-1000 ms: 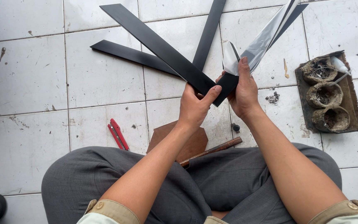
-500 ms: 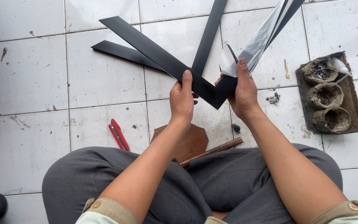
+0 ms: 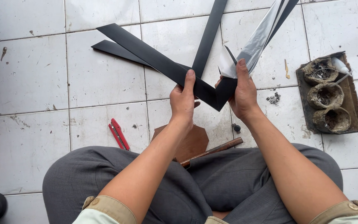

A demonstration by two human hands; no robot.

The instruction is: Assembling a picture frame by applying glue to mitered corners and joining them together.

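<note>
Both forearms reach forward over the knees. The left hand [image 3: 183, 97] and right hand [image 3: 242, 93] pinch the fanned black strips [image 3: 162, 64] at their joined base, above the tile floor [image 3: 34, 83].

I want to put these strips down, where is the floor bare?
Bare white tiles lie left of the red-handled pliers and black strips. Crowded on the right: brown tray of three crusted cups, plus debris.
</note>
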